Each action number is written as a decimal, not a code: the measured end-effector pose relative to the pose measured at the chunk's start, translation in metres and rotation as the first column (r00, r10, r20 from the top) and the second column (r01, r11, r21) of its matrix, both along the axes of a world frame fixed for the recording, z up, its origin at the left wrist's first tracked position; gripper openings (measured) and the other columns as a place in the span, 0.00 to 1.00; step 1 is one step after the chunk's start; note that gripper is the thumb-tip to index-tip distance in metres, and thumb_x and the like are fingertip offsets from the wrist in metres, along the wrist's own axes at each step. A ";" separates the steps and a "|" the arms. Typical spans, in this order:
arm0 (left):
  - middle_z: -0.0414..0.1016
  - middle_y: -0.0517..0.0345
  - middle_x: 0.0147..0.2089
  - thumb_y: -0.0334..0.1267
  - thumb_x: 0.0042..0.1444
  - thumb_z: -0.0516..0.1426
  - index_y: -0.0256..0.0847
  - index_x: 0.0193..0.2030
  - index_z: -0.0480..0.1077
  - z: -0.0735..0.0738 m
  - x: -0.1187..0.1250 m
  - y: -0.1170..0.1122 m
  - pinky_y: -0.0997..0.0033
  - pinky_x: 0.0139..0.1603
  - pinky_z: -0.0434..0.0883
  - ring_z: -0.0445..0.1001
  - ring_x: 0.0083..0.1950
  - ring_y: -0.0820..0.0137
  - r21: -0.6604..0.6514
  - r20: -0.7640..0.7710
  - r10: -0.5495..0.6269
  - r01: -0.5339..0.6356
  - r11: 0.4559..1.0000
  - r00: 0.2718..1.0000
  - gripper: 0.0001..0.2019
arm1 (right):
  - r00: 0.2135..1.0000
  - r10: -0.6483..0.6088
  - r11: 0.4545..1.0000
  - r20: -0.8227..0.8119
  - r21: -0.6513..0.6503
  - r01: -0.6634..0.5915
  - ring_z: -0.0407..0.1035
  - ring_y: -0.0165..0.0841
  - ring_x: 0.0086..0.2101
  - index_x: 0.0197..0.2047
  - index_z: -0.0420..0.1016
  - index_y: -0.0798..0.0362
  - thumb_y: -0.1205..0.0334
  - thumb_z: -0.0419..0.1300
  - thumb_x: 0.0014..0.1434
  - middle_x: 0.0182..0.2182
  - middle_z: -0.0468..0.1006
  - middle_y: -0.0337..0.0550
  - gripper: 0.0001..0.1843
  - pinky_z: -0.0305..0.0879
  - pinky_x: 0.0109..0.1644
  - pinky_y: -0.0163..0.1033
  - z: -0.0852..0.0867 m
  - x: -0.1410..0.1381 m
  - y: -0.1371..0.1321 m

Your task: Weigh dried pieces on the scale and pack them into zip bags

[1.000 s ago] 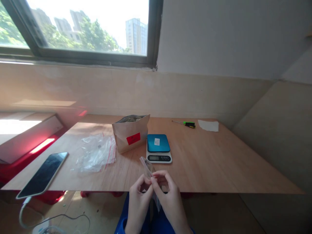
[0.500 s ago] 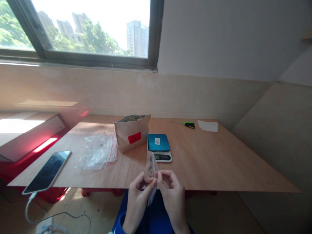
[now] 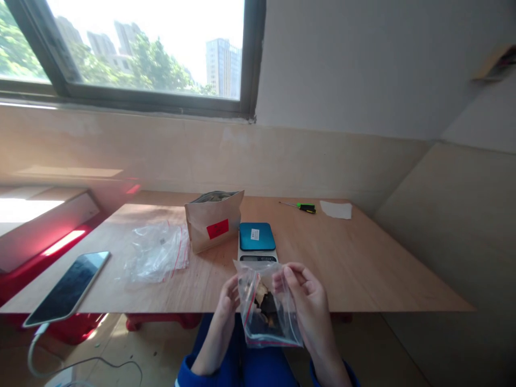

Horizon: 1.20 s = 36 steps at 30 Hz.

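Note:
A clear zip bag [image 3: 288, 322] with red seal lines hangs slanted between my hands, just in front of the table's near edge. Dark and pale-brown dried pieces [image 3: 266, 309] show through its plastic. My right hand [image 3: 312, 301] pinches the upper right side of the bag, thumb in front. Closed at the bag's left edge is my left hand [image 3: 224, 306], its fingertips partly hidden there. Directly beyond the bag sits a kitchen scale [image 3: 257, 237] with a blue top, its display end partly covered by the plastic.
Left of the scale a brown paper pouch [image 3: 201, 226] with a red label stands open. Several empty clear bags [image 3: 153, 252] lie beside it. A phone [image 3: 68, 287] with a cable rests at the left edge. Further back are a screwdriver [image 3: 304, 207] and white paper [image 3: 336, 210].
The bag was seen edge-on, pinched by both hands close together. Now its broad side faces me, and my hands have moved apart to its two sides. The view has shifted slightly.

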State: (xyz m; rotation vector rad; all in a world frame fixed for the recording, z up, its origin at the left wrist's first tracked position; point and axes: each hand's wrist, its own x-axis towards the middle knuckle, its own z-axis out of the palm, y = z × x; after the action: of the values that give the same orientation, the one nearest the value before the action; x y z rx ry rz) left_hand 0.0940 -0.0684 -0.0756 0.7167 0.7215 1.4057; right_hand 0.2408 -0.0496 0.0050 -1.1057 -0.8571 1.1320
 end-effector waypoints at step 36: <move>0.80 0.51 0.44 0.58 0.49 0.59 0.41 0.43 0.77 0.002 0.007 0.014 0.64 0.47 0.74 0.75 0.51 0.57 -0.140 -0.271 0.291 -0.336 0.931 0.918 0.24 | 0.814 0.413 0.883 0.408 0.041 -0.468 0.76 0.37 0.41 0.49 0.74 0.52 0.57 0.61 0.57 0.42 0.80 0.46 0.17 0.72 0.48 0.43 -0.019 -0.012 0.023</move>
State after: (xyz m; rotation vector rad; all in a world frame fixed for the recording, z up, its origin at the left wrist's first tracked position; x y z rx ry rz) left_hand 0.1007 -0.0545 -0.0734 0.6545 1.1910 1.5294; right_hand 0.2285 -0.0264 -0.0138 -1.0570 -1.5509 1.2213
